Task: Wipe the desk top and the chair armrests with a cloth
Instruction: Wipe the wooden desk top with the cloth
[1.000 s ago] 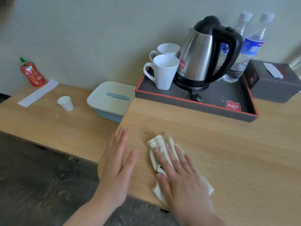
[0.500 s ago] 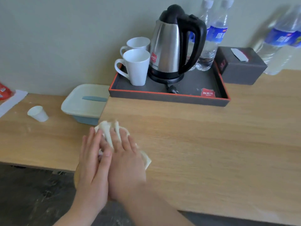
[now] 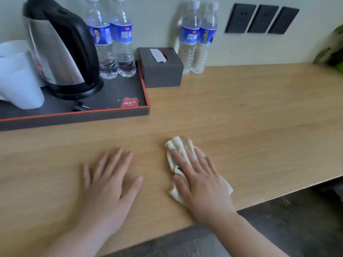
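Observation:
A crumpled cream cloth (image 3: 179, 145) lies on the light wooden desk top (image 3: 250, 117), near its front edge. My right hand (image 3: 200, 180) lies flat on the cloth with fingers spread, pressing it to the wood; the cloth shows beyond the fingertips and at both sides of the palm. My left hand (image 3: 109, 184) rests flat on the bare wood a hand's width to the left, fingers apart, holding nothing. No chair or armrest is in view.
A dark tray (image 3: 74, 117) at the back left holds a steel kettle (image 3: 59, 52), white mugs (image 3: 18, 80) and two water bottles (image 3: 111, 39). A grey tissue box (image 3: 161, 71) and two more bottles (image 3: 196, 38) stand by the wall. Wall sockets (image 3: 259, 19) are above, a plant (image 3: 334, 51) at far right.
My right hand has slid the cloth to the right along the desk, away from the left hand that it was touching. The view has swung right, so the blue box and paper cup are out of sight.

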Demonstrator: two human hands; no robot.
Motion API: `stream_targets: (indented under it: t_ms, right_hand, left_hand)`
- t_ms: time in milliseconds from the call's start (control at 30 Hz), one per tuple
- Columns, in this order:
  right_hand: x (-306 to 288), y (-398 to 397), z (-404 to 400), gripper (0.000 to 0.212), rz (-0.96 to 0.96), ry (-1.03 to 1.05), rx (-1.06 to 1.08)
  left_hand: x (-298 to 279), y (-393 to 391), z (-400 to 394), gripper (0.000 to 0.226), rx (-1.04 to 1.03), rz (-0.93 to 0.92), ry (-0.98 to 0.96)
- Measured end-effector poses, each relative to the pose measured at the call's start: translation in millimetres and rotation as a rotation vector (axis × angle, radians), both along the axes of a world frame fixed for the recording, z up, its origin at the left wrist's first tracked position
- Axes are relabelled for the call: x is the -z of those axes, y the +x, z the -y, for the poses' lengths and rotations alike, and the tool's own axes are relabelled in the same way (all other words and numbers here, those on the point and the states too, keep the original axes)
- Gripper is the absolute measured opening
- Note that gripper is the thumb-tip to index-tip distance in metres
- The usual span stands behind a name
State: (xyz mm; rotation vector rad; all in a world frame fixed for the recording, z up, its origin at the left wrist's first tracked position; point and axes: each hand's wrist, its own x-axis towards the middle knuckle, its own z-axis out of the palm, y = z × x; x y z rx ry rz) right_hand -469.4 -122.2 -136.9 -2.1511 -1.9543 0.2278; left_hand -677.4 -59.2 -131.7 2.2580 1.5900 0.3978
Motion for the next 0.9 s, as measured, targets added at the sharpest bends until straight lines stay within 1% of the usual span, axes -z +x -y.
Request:
stream_targets:
  t_ms: [100,167,233,267,333,367,433,533,567,600,667,767,833,900]
  right_hand:
    - [0.3,86.5,18.0,0.055,-0.016,0.037,0.305]
    - [1.0,127.9,13.6,0.055,-0.017,0.020,0.517]
    - [1.7,144.1,-10.1,0.055,-0.034,-0.007,0.671]
    - [1.7,143.0,-26.9,0.054,-0.040,-0.028,0.700]
    - [0.5,128.8,-62.7,0.054,-0.023,-0.061,0.629]
    - [0.5,117.8,-76.7,0.054,-0.012,-0.067,0.542]
    - [1.6,93.1,-84.5,0.054,-0.020,-0.047,0.301]
    - [2.8,73.1,-44.8,0.054,-0.051,0.028,-0.063]
    - [2.8,78.3,-25.0,0.054,-0.059,0.020,-0.133]
    - [3.3,89.9,-8.3,0.054,-0.063,0.008,-0.156]
    - [3.6,127.9,13.4,0.053,-0.027,-0.002,-0.101]
    - [0.1,195.5,22.3,0.054,0.010,-0.018,0.090]
    - [-3.0,231.5,13.1,0.054,-0.002,-0.021,0.229]
    - [-1.7,246.6,-11.0,0.053,-0.011,-0.022,0.366]
  left_hand:
    - [1.2,42.2,-0.5,0.075,0.086,-0.102,0.038]
    - [1.0,60.3,-0.2,0.075,0.106,-0.136,0.060]
    - [0.3,69.4,-0.6,0.073,0.112,-0.154,0.066]
    - [0.1,71.2,-1.0,0.072,0.118,-0.160,0.065]
    - [-0.2,73.1,-1.1,0.070,0.125,-0.162,0.055]
    - [-0.5,74.6,-1.5,0.069,0.124,-0.165,0.051]
    - [-0.1,80.0,-2.7,0.067,0.121,-0.182,0.052]
    - [-0.9,93.7,-6.7,0.064,0.108,-0.182,0.060]
    - [-1.3,99.7,-8.1,0.064,0.107,-0.189,0.063]
    - [-1.6,105.6,-9.4,0.064,0.108,-0.196,0.063]
    - [-2.2,117.3,-11.0,0.065,0.104,-0.196,0.060]
    - [-2.8,133.7,-12.6,0.070,0.092,-0.204,0.053]
    - [-2.7,142.3,-13.1,0.072,0.080,-0.209,0.051]
    - [-1.9,146.0,-14.0,0.073,0.069,-0.205,0.044]
